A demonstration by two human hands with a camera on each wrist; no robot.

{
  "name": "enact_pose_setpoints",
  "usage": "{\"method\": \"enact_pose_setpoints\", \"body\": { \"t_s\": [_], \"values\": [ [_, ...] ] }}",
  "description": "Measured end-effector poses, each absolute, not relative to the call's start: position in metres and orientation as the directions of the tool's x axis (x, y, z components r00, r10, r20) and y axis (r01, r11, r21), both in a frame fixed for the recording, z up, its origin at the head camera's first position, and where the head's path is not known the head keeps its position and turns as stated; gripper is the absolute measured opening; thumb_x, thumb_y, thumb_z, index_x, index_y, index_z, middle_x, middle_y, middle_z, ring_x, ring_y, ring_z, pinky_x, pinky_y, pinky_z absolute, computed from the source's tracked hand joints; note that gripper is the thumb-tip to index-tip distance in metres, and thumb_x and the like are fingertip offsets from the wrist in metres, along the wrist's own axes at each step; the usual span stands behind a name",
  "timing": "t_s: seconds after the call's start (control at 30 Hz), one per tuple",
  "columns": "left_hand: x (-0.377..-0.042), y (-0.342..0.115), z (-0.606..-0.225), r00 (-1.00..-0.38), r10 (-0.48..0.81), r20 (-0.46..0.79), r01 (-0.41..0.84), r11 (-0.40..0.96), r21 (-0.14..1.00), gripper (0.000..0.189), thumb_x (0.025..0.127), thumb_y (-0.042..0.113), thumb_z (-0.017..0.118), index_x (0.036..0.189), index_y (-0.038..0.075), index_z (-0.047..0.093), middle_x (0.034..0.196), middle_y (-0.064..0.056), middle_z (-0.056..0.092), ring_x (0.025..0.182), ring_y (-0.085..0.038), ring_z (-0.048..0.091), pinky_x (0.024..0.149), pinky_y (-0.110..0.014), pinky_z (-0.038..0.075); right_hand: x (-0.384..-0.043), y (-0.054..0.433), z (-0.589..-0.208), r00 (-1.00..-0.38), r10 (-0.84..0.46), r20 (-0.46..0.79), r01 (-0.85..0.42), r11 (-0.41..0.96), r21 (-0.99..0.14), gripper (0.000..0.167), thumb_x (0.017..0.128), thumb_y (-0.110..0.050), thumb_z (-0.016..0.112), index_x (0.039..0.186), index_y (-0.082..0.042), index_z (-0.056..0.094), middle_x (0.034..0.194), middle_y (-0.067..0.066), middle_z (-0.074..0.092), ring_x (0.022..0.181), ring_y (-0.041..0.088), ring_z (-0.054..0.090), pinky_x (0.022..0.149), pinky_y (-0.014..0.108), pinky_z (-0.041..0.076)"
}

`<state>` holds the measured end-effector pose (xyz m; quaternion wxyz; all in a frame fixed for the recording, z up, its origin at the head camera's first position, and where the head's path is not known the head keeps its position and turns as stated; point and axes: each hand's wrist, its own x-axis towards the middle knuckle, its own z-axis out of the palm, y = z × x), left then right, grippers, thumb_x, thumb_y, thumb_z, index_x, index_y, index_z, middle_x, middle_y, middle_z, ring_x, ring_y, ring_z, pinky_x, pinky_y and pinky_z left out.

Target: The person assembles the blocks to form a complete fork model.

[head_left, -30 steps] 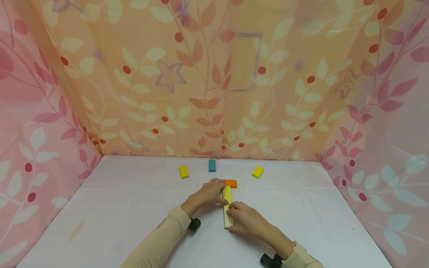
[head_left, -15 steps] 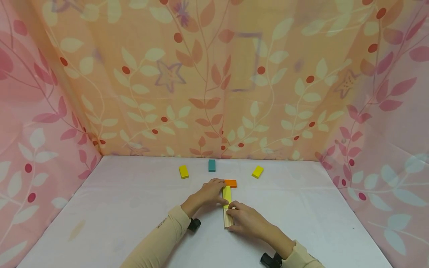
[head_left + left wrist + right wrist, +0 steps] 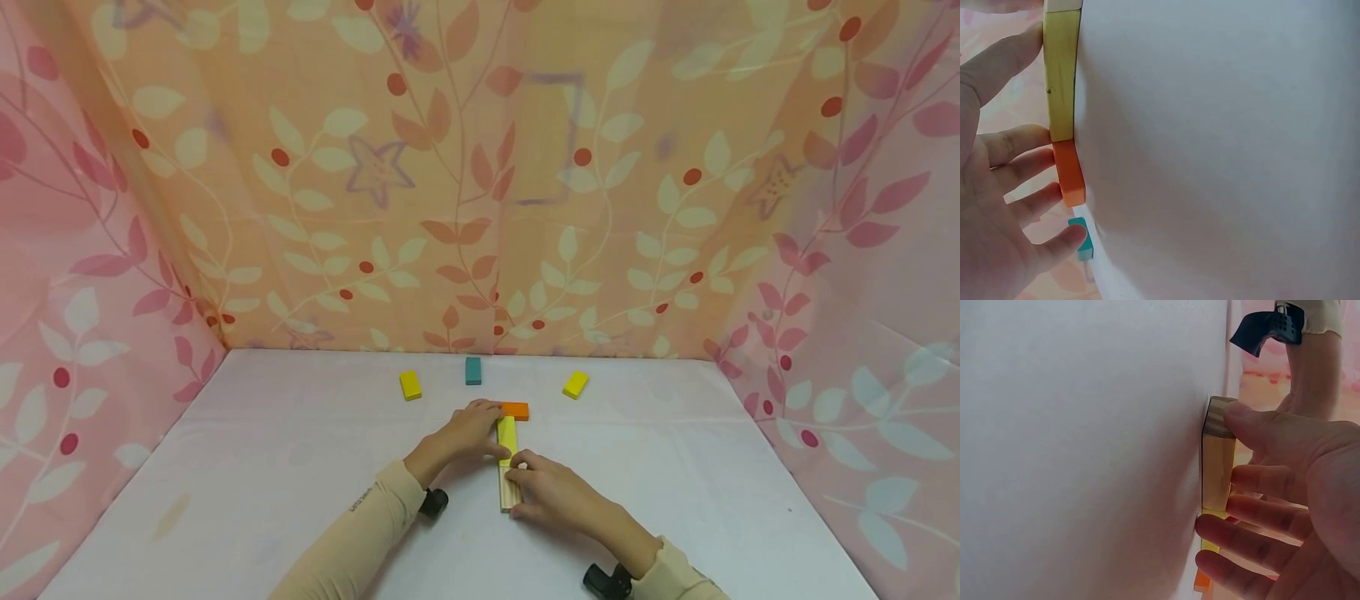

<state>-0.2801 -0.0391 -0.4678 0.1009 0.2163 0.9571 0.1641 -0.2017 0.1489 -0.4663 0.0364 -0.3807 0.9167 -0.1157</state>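
My left hand lies along the left of a yellow block. Its thumb touches near one end and its index finger near the other, holding it lengthwise; the other fingers reach an orange block set crosswise at the far end. A plain wooden block continues the line nearer the person. The right hand holds this block, thumb at its near end, fingers toward its far end. In the right wrist view, the two outer fingers extend past it, beside the yellow block. The fingers partly cover the joint between these two blocks.
Farther back on the white cloth-covered table lie one yellow block at left, a teal block in the middle and another yellow block at right. Patterned curtains enclose the back and sides.
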Motion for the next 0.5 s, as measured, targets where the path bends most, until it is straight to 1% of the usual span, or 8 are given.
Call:
{"method": "enact_pose_setpoints", "body": {
  "t_s": [0.13,0.37,0.5],
  "values": [
    [-0.2806,-0.0376,-0.4688,-0.885,0.447,-0.129,0.379,0.854,0.356,0.072,0.079,0.048,0.077,0.135,0.01,0.056,0.149,-0.006,0.048,0.14,-0.027,0.039,0.109,-0.054,0.039,-0.2023,0.1487,-0.4668,-0.713,-0.701,0.008,-0.682,0.691,-0.238,0.048,0.083,-0.039,0.076,0.12,-0.009,0.068,0.12,0.0,0.058,0.096,0.007,0.059,0.082,0.026,0.054],
    [-0.2815,-0.0374,-0.4672,-0.889,0.431,-0.154,0.355,0.861,0.363,0.074,0.08,0.048,0.076,0.139,0.012,0.053,0.152,-0.005,0.045,0.144,-0.027,0.036,0.113,-0.055,0.035,-0.2025,0.1486,-0.4646,-0.716,-0.698,-0.003,-0.674,0.693,-0.256,0.047,0.083,-0.038,0.076,0.119,-0.009,0.068,0.121,0.0,0.058,0.097,0.009,0.059,0.084,0.027,0.054],
    [-0.2814,-0.0375,-0.466,-0.885,0.441,-0.148,0.367,0.858,0.358,0.073,0.08,0.047,0.077,0.139,0.011,0.053,0.151,-0.006,0.046,0.143,-0.027,0.036,0.112,-0.055,0.036,-0.2027,0.1484,-0.465,-0.72,-0.694,-0.011,-0.669,0.699,-0.252,0.047,0.083,-0.038,0.076,0.119,-0.009,0.068,0.121,0.0,0.058,0.097,0.009,0.059,0.084,0.027,0.054]
  ]
}}
